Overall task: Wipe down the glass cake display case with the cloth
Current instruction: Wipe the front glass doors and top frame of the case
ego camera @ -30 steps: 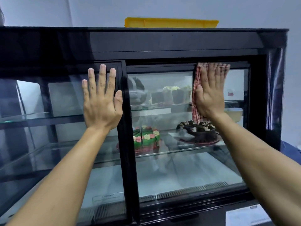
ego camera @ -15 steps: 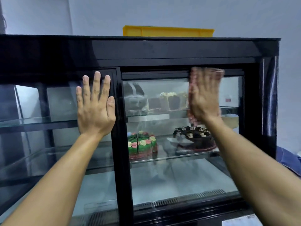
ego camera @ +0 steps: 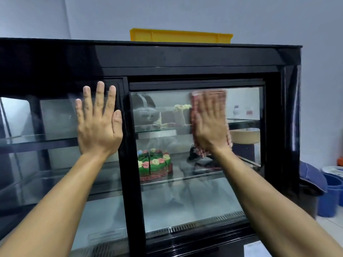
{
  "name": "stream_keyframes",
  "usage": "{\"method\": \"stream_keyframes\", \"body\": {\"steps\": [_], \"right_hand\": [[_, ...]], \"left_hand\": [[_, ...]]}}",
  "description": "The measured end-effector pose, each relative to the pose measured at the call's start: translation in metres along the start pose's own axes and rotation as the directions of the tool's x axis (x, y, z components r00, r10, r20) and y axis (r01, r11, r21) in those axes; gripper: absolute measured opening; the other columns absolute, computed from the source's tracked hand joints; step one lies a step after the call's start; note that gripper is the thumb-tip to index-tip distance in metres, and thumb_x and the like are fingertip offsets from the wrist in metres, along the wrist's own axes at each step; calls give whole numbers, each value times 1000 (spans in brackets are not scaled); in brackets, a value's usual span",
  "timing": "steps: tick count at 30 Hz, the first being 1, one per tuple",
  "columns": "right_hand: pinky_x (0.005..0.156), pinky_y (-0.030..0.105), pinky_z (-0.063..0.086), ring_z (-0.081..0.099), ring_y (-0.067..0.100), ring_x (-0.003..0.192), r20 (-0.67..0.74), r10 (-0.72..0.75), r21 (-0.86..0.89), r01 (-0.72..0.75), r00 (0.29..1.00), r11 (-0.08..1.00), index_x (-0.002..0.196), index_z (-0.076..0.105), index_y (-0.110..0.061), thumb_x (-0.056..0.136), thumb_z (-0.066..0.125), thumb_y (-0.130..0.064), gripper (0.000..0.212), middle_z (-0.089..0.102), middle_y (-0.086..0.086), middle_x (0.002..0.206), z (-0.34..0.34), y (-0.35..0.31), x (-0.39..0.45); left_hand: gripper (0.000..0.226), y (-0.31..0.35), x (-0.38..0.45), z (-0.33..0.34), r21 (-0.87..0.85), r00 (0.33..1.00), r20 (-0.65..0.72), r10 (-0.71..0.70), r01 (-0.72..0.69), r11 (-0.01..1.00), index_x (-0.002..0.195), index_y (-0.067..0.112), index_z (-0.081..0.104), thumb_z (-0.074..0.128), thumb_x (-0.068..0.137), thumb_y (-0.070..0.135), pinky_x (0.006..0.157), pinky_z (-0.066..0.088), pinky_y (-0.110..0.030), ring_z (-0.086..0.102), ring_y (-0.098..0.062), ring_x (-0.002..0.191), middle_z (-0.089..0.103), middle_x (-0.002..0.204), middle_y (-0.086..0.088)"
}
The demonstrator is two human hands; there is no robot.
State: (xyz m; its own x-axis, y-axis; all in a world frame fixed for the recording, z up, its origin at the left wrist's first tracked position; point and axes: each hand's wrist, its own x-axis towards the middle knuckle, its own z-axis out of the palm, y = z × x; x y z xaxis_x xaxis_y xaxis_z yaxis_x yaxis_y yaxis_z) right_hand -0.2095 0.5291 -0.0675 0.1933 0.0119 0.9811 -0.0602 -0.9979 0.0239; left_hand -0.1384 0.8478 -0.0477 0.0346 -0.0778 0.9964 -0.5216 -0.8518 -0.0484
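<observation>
Pressing hand: the right hand (ego camera: 210, 127) lies flat with straight fingers on the cloth (ego camera: 196, 125), pushing it against the right pane of the display case (ego camera: 185, 58); nothing is curled round the cloth.
Cloth: red-and-white patterned, spread between palm and glass high on the right pane, just under the case's top rail; its outline is smeared by motion blur, and most of it is hidden behind the hand, so only its left edge, top edge and a lower right corner show.
Bracing hand: the left hand (ego camera: 98, 123) is open, fingers straight and slightly spread, palm flat on the left pane, its thumb just beside the case's black centre post.
Forearms: both run out of the bottom edge, cut off before the elbows.
Inside the case, middle shelf: a green cake (ego camera: 154, 166) with pink and cream rosettes sits right of the centre post; a dark cake (ego camera: 202, 162) farther right is largely covered by the right wrist and cloth.
Inside the case, upper shelf: a tall pale-topped cake (ego camera: 181, 115) is partly hidden by the cloth's left edge; a reflection of the person clouds the glass left of it.
On top of the case: a yellow tray (ego camera: 181, 36), only its front wall visible.
Right of the case: blue buckets (ego camera: 330, 193), cut by the frame edge.
Left pane: dim, its contents hard to make out.
</observation>
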Motion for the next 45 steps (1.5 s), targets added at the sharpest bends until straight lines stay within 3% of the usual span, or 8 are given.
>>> {"method": "stream_keyframes", "body": {"steps": [4, 10, 15, 20, 25, 31, 35, 45], "right_hand": [[131, 50, 5, 8, 29, 160, 20, -323, -45, 324, 946, 945, 165, 21, -18, 111, 26, -35, 57, 18, 11, 173, -1, 15, 30], [129, 56, -4, -12, 29, 160, -19, 443, 4, -443, 896, 896, 166, -1, -11, 110, 12, -38, 64, -6, 15, 174, -28, 141, 22], [127, 61, 9, 1, 40, 159, -152, 622, 54, -622, 768, 781, 164, 5, -2, 111, 5, -38, 64, 2, 23, 172, -8, 67, -3], [129, 51, 13, 22, 34, 158, -32, 129, 180, -122, 991, 976, 162, 34, -15, 113, 15, -43, 59, 31, 14, 168, 10, -93, -14], [131, 52, 7, 16, 36, 159, 3, -274, 61, 273, 962, 960, 164, 24, -12, 109, 27, -37, 61, 20, 16, 172, 18, -55, -19], [128, 56, -9, -10, 39, 160, -19, 571, 47, -570, 820, 820, 166, -4, -8, 110, 8, -39, 66, -11, 18, 173, -14, 106, -41], [129, 55, -4, -4, 41, 160, -96, 697, 131, -686, 710, 716, 166, 2, -3, 111, 7, -39, 65, -2, 21, 173, -1, 51, -39], [131, 51, 8, 15, 33, 160, 1, -175, 125, 173, 985, 977, 164, 23, -14, 108, 35, -36, 61, 9, 8, 171, 41, -130, -76]], "left_hand": [[61, -3, 0, -1, -4, 1000, 7, 3, -3, 1000, 167, 24, 17, 29, 109, 36, 130, -3, -51, 0, -32, 162, 8, 176, -2], [61, 2, 1, 0, 14, 1000, -21, 6, -5, 1000, 167, 22, 19, 30, 109, 35, 130, -2, -51, 2, -34, 161, 10, 175, -4], [61, 3, 0, 0, 28, 1000, -20, -3, 3, 1000, 168, 23, 17, 30, 109, 34, 130, -4, -49, 2, -34, 161, 9, 175, -4], [61, 2, 0, 0, 23, 1000, -15, 9, -9, 1000, 168, 23, 17, 29, 109, 35, 130, -4, -50, 1, -34, 161, 9, 175, -4], [60, -2, 1, 0, 23, 999, -22, 22, -22, 999, 167, 24, 19, 32, 110, 34, 131, 0, -52, 4, -34, 161, 11, 175, -4], [62, 2, 0, 1, 37, 1000, -2, 7, -7, 999, 168, 24, 15, 33, 109, 33, 130, 1, -55, 3, -37, 161, 9, 175, -6], [62, 2, 1, -1, 37, 1000, 0, -2, 2, 999, 168, 24, 14, 31, 109, 35, 130, 0, -55, 2, -37, 161, 8, 175, -6], [62, 2, 0, -3, 41, 1000, 4, 6, -6, 999, 168, 24, 14, 32, 109, 35, 130, 0, -54, 2, -35, 161, 8, 175, -5]]}}
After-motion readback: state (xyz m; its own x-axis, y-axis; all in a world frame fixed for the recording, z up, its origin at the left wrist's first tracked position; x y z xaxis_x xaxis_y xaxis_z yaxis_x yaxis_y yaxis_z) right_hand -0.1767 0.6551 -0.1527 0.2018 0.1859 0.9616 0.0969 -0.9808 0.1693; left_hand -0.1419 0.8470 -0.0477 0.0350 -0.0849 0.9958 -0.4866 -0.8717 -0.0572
